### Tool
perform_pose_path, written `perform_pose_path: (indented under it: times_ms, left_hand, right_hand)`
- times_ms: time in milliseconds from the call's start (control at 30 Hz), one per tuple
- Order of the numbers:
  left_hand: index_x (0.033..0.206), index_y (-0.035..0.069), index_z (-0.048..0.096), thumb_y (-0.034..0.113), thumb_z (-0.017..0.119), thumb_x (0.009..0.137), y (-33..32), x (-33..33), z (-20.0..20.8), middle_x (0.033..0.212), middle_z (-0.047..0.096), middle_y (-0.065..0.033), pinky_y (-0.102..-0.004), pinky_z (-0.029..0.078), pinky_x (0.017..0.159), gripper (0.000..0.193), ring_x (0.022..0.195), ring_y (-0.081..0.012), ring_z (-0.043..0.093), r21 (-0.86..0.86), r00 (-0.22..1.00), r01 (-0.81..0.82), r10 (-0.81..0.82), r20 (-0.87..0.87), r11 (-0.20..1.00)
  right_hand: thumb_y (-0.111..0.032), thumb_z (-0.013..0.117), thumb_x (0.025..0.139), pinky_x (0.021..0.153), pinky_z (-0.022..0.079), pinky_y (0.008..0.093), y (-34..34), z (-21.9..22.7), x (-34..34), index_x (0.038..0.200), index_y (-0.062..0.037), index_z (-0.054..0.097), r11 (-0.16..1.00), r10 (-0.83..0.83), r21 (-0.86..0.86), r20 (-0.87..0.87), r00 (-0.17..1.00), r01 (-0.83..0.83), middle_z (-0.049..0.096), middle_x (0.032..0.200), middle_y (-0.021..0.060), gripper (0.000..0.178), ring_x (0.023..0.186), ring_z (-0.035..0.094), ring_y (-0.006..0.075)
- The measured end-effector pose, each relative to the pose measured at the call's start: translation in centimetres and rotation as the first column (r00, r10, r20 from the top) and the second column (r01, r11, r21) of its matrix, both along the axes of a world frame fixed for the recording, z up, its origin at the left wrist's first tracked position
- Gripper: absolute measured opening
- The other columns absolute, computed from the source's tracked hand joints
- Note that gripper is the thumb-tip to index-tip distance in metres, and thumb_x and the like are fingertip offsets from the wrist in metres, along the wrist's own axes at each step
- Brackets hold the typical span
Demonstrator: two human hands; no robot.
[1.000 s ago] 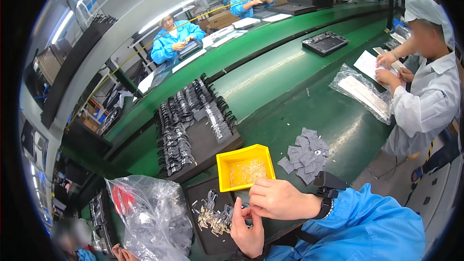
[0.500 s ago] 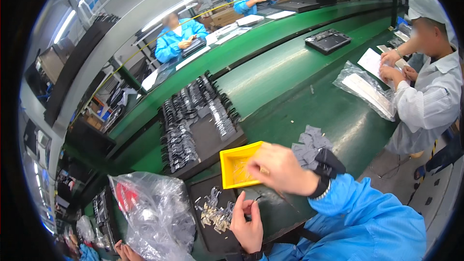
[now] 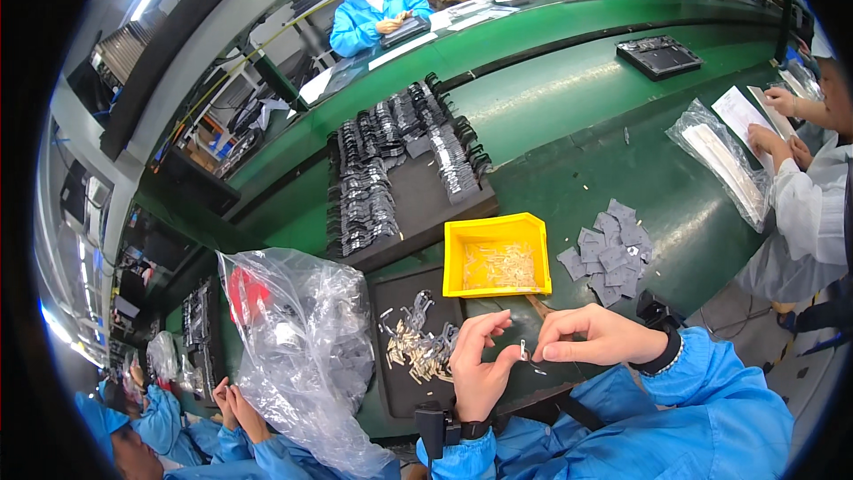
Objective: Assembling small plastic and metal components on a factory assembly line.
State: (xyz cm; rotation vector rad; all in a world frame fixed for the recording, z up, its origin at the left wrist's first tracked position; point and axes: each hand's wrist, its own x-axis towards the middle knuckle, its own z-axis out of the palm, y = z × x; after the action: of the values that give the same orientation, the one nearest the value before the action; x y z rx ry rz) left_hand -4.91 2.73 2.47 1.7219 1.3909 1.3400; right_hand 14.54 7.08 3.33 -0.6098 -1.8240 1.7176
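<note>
My left hand (image 3: 480, 364) is closed, thumb and finger pinching a small whitish part with a dark edge (image 3: 523, 348). My right hand (image 3: 593, 335) meets it from the right, its thumb and fingertips pinched together at the part; what they hold is too small to make out. Just beyond both hands stands a yellow bin (image 3: 540, 256) with many tiny pale strips (image 3: 500, 264) inside. Left of my left hand, a black tray (image 3: 399, 400) carries a loose pile of small beige and silver parts (image 3: 418, 348).
Grey flat pieces (image 3: 613, 253) lie heaped right of the bin. A black foam block (image 3: 418, 188) bears rows of dark parts. A clear plastic bag (image 3: 302, 347) bulges at left. A co-worker's hands (image 3: 242, 409) are beside it; another person (image 3: 813, 169) handles papers at right.
My right hand has come back from over the yellow bin to my left hand, and their fingertips now meet at the small part. The whole view has shifted.
</note>
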Motion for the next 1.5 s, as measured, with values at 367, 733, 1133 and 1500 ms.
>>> perform_pose_path:
  times_ms: [367,733,1133,1500]
  left_hand:
    - [0.109,0.005,0.058,0.038,0.076,0.065,0.2,2.3,-1.2,0.086,0.063,-0.0061,-0.0267,0.042,0.066,0.058,0.077,-0.0175,0.057,0.024,0.981,0.190,-0.189,-0.046,0.981]
    - [0.105,0.002,0.060,0.011,0.078,0.065,2.2,5.4,-1.5,0.089,0.064,-0.0052,-0.0276,0.046,0.076,0.045,0.082,-0.0155,0.059,-0.459,0.870,0.438,-0.494,-0.002,0.773]
    - [0.095,0.002,0.052,0.015,0.076,0.065,3.3,11.2,-4.7,0.106,0.053,-0.0157,-0.0407,0.039,0.088,0.041,0.103,-0.0329,0.048,-0.057,0.861,0.124,-0.136,-0.490,0.991]
    - [0.107,0.000,0.048,-0.007,0.063,0.079,-1.3,7.7,-3.6,0.105,0.054,-0.0120,-0.0254,0.052,0.071,0.033,0.093,-0.0162,0.058,-0.415,0.804,0.287,0.018,0.594,0.863]
  right_hand:
    - [-0.015,0.062,0.087,0.065,0.041,0.0177,-2.9,-3.0,2.5,0.096,-0.0024,0.063,0.747,0.139,-0.600,-0.279,0.950,-0.285,0.060,0.084,-0.0020,0.016,0.075,0.053,0.0027]
    - [-0.007,0.062,0.085,0.078,0.040,0.0228,-5.7,-4.2,8.2,0.083,0.0019,0.062,0.706,0.151,-0.619,-0.342,0.927,-0.343,0.053,0.090,0.0014,0.010,0.086,0.048,0.0081]
    - [-0.003,0.061,0.084,0.072,0.040,0.0258,-7.0,-3.9,8.4,0.077,0.0010,0.058,0.768,-0.016,-0.611,-0.322,0.947,-0.194,0.054,0.087,0.0080,0.008,0.080,0.047,0.0141]
    - [-0.011,0.059,0.087,0.068,0.044,0.0284,-5.1,-3.5,6.5,0.080,-0.0034,0.055,0.664,-0.391,-0.747,-0.383,0.837,-0.032,0.054,0.083,0.0102,0.011,0.075,0.051,0.0171]
